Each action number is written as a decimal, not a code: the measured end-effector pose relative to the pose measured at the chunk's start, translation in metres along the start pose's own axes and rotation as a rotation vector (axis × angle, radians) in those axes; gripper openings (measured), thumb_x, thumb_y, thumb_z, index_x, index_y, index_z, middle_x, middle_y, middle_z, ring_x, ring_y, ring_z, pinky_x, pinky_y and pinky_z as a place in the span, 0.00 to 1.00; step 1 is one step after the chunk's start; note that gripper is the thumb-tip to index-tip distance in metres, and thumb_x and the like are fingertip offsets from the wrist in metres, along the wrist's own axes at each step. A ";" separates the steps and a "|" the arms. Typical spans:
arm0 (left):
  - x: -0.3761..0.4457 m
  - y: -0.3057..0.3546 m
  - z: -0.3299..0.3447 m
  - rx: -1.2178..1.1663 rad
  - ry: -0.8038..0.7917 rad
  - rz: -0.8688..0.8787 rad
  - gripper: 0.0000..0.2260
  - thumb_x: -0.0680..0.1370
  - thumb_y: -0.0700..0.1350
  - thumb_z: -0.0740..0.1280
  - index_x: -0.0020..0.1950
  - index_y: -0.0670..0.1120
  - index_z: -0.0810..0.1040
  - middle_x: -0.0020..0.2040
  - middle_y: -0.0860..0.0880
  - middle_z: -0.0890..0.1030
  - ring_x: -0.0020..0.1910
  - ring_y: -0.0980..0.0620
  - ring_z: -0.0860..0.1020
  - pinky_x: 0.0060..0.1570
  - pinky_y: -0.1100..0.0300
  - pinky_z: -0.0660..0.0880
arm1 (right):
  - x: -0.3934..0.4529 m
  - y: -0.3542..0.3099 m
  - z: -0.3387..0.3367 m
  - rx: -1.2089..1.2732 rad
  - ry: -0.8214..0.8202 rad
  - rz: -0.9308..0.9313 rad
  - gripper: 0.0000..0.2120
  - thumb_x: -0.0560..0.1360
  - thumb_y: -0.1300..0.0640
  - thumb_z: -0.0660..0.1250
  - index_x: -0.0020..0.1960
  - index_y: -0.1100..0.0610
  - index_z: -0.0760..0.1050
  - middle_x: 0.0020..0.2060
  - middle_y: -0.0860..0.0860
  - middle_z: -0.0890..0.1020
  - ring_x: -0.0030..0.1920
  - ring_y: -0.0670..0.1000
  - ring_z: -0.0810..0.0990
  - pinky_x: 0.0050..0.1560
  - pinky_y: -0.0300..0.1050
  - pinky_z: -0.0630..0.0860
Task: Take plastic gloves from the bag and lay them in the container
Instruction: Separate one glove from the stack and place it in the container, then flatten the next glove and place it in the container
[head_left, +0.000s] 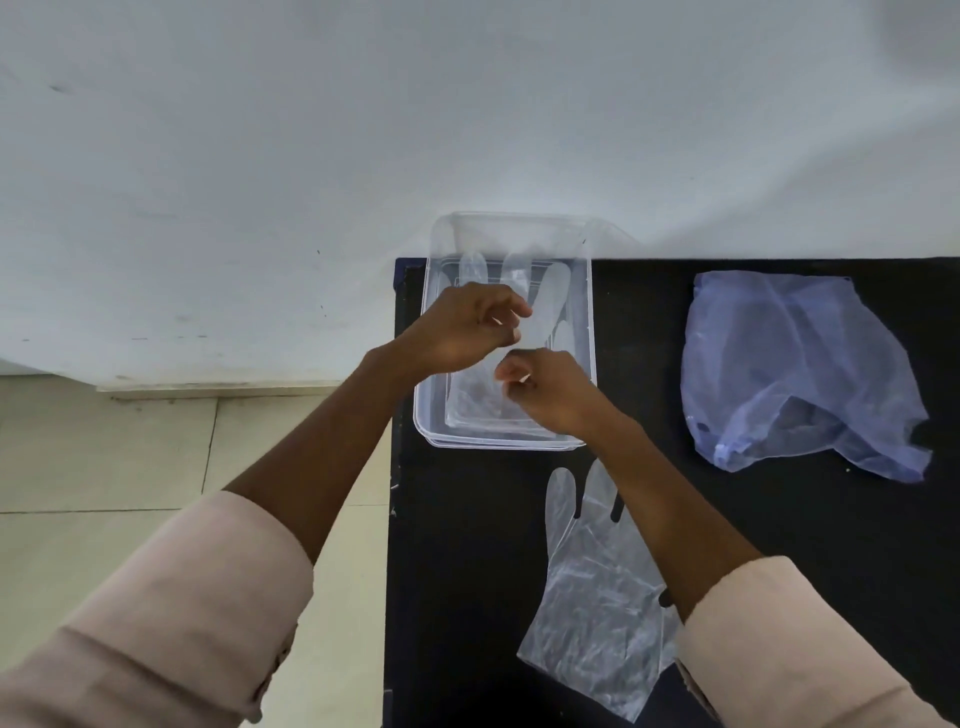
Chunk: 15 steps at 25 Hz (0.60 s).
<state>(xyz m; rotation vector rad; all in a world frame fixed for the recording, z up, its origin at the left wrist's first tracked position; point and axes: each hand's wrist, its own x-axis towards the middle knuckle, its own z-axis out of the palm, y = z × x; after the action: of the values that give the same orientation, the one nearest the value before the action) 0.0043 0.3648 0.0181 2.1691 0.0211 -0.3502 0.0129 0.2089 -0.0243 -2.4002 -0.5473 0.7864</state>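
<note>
On the black table (779, 545), both hands (462, 327) (550, 389) pinch a glove (550, 296) over the container (431, 395); bag (795, 364) alongside.

The table (779, 545) stands against the wall (467, 130), with the floor (156, 467) to its left. The container (589, 338) sits at the far left corner of the table, touching the wall. A glove (553, 296) lies inside it. The left hand (462, 332) and the right hand (550, 395) are over the container, close together, the left one a bit farther back. Another glove (592, 597) lies on the table in front of the container, partly under the right arm. The bag (795, 369) lies on the table, well to the right of the container
</note>
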 end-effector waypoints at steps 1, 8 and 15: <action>0.001 0.005 0.003 -0.110 0.051 -0.049 0.12 0.77 0.42 0.68 0.60 0.44 0.79 0.55 0.45 0.83 0.54 0.50 0.81 0.54 0.61 0.75 | -0.005 -0.001 -0.008 0.108 0.097 0.032 0.09 0.77 0.60 0.65 0.57 0.58 0.79 0.56 0.54 0.83 0.53 0.53 0.81 0.55 0.43 0.76; -0.020 0.055 0.029 -0.512 0.155 -0.181 0.09 0.79 0.45 0.65 0.58 0.48 0.78 0.56 0.45 0.82 0.53 0.48 0.81 0.52 0.55 0.77 | -0.060 0.000 -0.060 0.774 0.412 0.150 0.08 0.78 0.57 0.66 0.56 0.57 0.78 0.52 0.53 0.83 0.49 0.51 0.83 0.50 0.44 0.80; -0.074 0.111 0.091 -0.467 0.068 -0.135 0.05 0.79 0.46 0.65 0.53 0.53 0.79 0.49 0.52 0.83 0.49 0.53 0.82 0.44 0.61 0.76 | -0.157 0.036 -0.075 0.849 0.444 0.172 0.07 0.79 0.56 0.65 0.55 0.55 0.79 0.52 0.52 0.83 0.51 0.50 0.83 0.52 0.47 0.81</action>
<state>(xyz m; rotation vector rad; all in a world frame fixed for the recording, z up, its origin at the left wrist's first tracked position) -0.0732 0.2358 0.0759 1.7191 0.2631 -0.3125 -0.0490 0.0710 0.0690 -1.7347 0.1649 0.3984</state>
